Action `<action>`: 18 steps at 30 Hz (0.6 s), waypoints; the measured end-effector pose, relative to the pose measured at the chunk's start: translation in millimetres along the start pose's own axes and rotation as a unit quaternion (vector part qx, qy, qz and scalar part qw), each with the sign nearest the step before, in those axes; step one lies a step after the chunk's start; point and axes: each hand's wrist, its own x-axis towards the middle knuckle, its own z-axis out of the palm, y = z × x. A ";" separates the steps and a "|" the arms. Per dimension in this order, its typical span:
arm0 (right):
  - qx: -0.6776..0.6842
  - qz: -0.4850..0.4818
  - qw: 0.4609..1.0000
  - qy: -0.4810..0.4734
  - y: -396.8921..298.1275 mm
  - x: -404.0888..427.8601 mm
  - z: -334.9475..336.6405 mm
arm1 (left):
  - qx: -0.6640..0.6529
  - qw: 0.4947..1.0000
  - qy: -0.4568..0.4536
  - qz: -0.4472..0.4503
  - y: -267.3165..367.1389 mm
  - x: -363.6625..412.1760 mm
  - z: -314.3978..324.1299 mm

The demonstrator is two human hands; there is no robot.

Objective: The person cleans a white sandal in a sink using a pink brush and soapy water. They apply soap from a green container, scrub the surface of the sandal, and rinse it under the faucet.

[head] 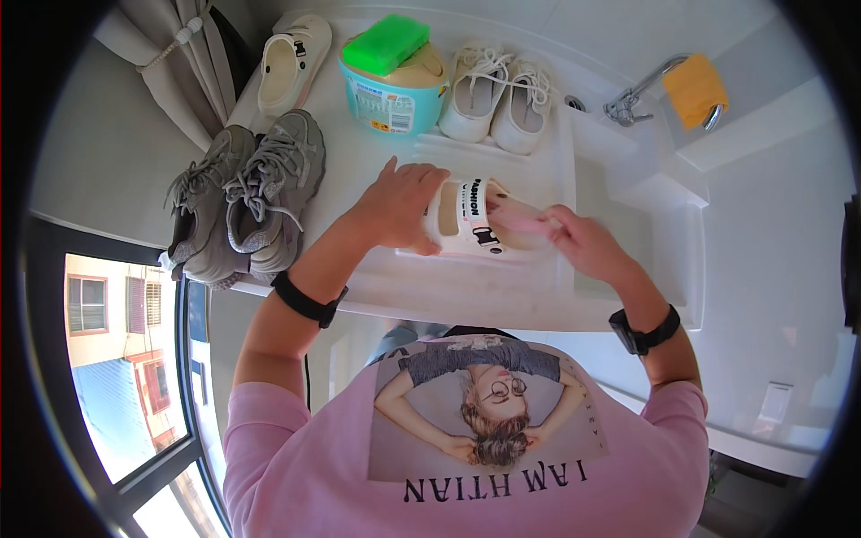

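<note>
A cream clog with a lettered strap (449,225) lies on its sole on the ribbed part of a white washbasin counter. My left hand (403,205) grips its toe end from the left, fingers over the far edge and thumb on the near side. My right hand (578,235) is closed on a pink cloth or brush (521,215), blurred, whose far end reaches into the clog's opening under the strap; its exact kind cannot be told. The other cream clog (286,70) stands at the back left.
Grey lace-up sneakers (269,181) stand at the left. Behind are a turquoise tub (393,104) with a green sponge (387,44) on top and white lace-up shoes (498,97). To the right lie the sink basin (605,202) and a tap (625,107) with an orange cloth (696,87).
</note>
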 end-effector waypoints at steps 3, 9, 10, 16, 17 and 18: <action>0.106 -0.037 0.990 -0.081 -28.6 2.2 5.0 | 0.007 1.000 0.003 -0.020 7.0 -5.6 1.4; 0.112 -0.130 0.968 -0.185 -12.9 4.8 -21.8 | 0.043 0.998 0.031 0.022 8.2 -11.7 6.9; 0.077 -0.098 0.968 -0.219 -27.3 10.1 -17.8 | 0.042 0.997 0.049 0.039 7.9 -12.1 8.8; -0.011 -0.212 0.965 -0.152 -46.9 39.1 25.1 | 0.014 0.995 0.085 0.055 0.5 -10.8 13.8; 0.012 -0.218 0.962 -0.164 -44.3 34.0 18.8 | 0.020 0.993 0.100 0.067 -0.5 -11.5 14.8; 0.013 -0.217 0.962 -0.166 -34.0 22.0 2.7 | 0.018 0.993 0.099 0.067 0.6 -14.5 14.9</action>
